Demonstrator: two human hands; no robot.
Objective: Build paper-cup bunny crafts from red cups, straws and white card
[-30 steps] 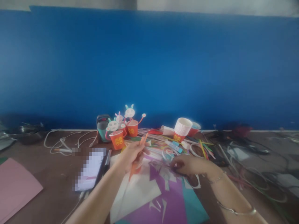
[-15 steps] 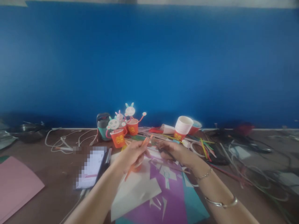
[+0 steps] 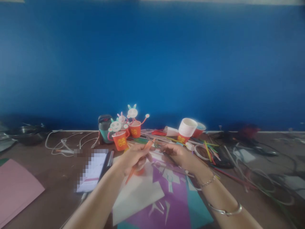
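Observation:
My left hand [image 3: 137, 156] is closed around a thin orange strip [image 3: 130, 176], whose upper end sticks out past the fingertips. Beneath that hand an orange cup [image 3: 139, 172] shows in part. Just to the right, my right hand [image 3: 175, 153] is closed on a dark, slim object [image 3: 172, 159], too blurred to name. The two hands are close together but apart. Under them lie a white sheet [image 3: 137, 197], a purple sheet [image 3: 176, 203] and a teal sheet [image 3: 199, 206], with small paper cutouts on top.
Orange cups with paper rabbit figures [image 3: 119, 140] stand behind my left hand. A stack of white cups [image 3: 188, 127] is at the back right, near colored sticks [image 3: 209, 151]. A phone [image 3: 92, 171] lies left, pink paper [image 3: 19, 194] farther left, cables [image 3: 264, 187] right.
The view has shifted very slightly. The dark object in my right hand has tilted a little; both hands stay in nearly the same place.

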